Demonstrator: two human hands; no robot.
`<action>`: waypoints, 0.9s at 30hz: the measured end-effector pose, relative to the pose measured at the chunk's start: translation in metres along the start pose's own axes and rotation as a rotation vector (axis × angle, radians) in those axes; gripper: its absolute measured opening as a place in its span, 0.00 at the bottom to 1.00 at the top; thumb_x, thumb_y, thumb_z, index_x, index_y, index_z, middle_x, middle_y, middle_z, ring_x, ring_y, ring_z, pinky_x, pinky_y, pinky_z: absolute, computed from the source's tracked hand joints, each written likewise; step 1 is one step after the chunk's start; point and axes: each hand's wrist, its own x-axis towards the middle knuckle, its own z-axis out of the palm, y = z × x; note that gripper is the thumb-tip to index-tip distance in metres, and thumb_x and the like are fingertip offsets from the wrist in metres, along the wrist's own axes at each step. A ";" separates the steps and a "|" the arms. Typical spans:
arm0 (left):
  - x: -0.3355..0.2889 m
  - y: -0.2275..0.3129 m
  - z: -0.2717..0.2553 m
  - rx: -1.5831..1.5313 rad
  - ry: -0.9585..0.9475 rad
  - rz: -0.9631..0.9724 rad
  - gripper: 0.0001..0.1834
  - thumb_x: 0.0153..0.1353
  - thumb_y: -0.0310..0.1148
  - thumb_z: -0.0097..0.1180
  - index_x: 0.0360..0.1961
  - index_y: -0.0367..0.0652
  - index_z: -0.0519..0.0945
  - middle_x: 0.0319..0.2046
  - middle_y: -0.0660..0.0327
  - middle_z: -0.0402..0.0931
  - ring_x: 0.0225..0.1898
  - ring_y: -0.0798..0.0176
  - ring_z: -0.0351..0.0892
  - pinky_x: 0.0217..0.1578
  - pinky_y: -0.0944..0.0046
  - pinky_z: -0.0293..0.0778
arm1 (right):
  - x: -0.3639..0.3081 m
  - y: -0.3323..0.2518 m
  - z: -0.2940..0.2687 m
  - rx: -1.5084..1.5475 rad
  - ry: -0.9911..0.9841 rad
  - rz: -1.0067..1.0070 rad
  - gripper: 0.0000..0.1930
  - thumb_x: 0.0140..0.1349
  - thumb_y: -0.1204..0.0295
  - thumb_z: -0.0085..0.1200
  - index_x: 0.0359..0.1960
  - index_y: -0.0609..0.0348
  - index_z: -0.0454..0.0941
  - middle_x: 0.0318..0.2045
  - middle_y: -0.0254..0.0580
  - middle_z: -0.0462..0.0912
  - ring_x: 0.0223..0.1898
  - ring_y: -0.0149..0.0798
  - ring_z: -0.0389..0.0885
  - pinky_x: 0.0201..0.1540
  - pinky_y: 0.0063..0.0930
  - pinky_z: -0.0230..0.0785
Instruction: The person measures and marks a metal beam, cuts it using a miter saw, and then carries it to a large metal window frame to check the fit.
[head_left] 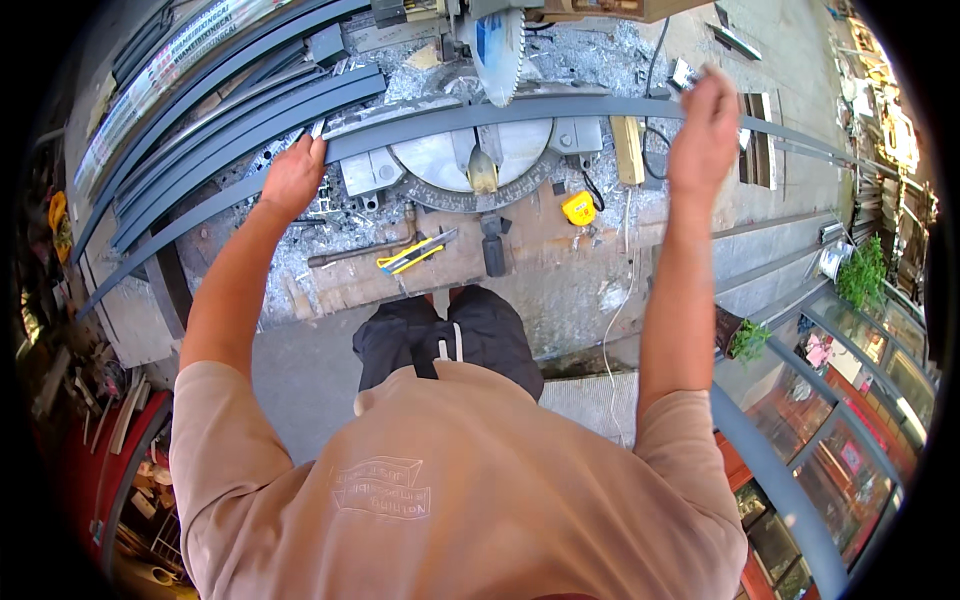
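Observation:
A long grey metal profile (430,124) lies across the bed of a miter saw (520,160), along its fence. My left hand (294,172) grips the profile left of the saw. The toothed saw blade (498,58) stands raised above the profile. My right hand (706,130) is over the profile's right part, slightly blurred, with its fingers curled closed. Whether anything is inside them is hidden. Near the bench's front edge are a yellow utility knife (415,253), a bent metal bar (362,250) and a yellow tape measure (578,208).
More grey profiles (250,150) are stacked at the back left. Metal shavings (420,82) cover much of the bench. A wood block (628,150) stands right of the saw, and a white cable (612,340) hangs down the front. Potted plants (862,272) are at the right.

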 end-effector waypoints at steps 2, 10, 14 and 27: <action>-0.002 0.001 0.003 0.008 -0.004 -0.024 0.15 0.63 0.32 0.62 0.45 0.40 0.71 0.40 0.50 0.77 0.45 0.45 0.82 0.45 0.48 0.79 | 0.055 -0.075 -0.012 -0.013 -0.015 -0.270 0.22 0.79 0.57 0.43 0.55 0.64 0.81 0.50 0.44 0.84 0.48 0.38 0.86 0.54 0.30 0.76; 0.004 -0.001 0.001 0.010 0.026 0.023 0.13 0.67 0.33 0.59 0.48 0.41 0.71 0.40 0.51 0.77 0.46 0.46 0.83 0.46 0.48 0.79 | 0.121 -0.198 0.042 -0.519 -0.520 -0.545 0.26 0.73 0.62 0.47 0.65 0.68 0.76 0.56 0.61 0.84 0.58 0.52 0.83 0.63 0.35 0.72; 0.002 -0.002 0.005 0.009 0.028 0.026 0.14 0.68 0.33 0.59 0.49 0.41 0.72 0.41 0.52 0.77 0.46 0.47 0.83 0.46 0.48 0.79 | 0.091 -0.183 0.032 -0.220 -0.515 -0.380 0.24 0.72 0.65 0.48 0.64 0.67 0.76 0.53 0.65 0.85 0.55 0.53 0.85 0.60 0.38 0.74; -0.003 -0.007 0.017 0.011 0.101 0.027 0.14 0.66 0.26 0.50 0.53 0.40 0.71 0.39 0.52 0.76 0.42 0.47 0.83 0.43 0.49 0.79 | -0.076 -0.108 -0.016 0.197 -0.447 0.216 0.21 0.68 0.75 0.62 0.59 0.62 0.69 0.42 0.43 0.82 0.29 0.28 0.80 0.33 0.23 0.74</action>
